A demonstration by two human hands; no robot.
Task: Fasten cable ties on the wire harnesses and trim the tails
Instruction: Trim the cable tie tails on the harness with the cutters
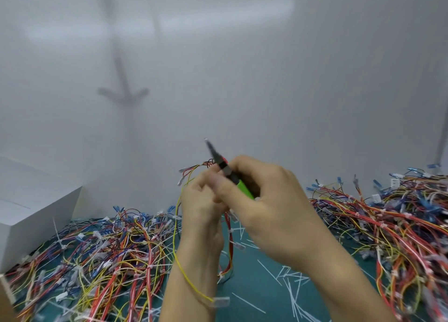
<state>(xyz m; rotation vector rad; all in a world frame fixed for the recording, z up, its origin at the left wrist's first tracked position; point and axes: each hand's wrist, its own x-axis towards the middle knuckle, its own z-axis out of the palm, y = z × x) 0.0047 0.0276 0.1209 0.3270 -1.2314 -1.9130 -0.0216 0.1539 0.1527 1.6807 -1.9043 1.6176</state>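
Trimming step, by judgement. Left hand (201, 200): grip curled round harness (194, 169), held up. Right hand (264, 200): grip wrapped round green-handled cutters (242, 187), just right of harness, tips up. Tie not discernible. Next: seat blades at tie head, snip flush. Cut tails (291, 280) on worktop (257, 297) below harness.

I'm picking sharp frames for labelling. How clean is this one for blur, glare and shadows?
Head view: motion blur smears the right hand, the green-handled cutters it grips, and the left hand holding a wire harness. On the white wall lie pale glare bands and a soft shadow; harness piles near the edges look streaked.
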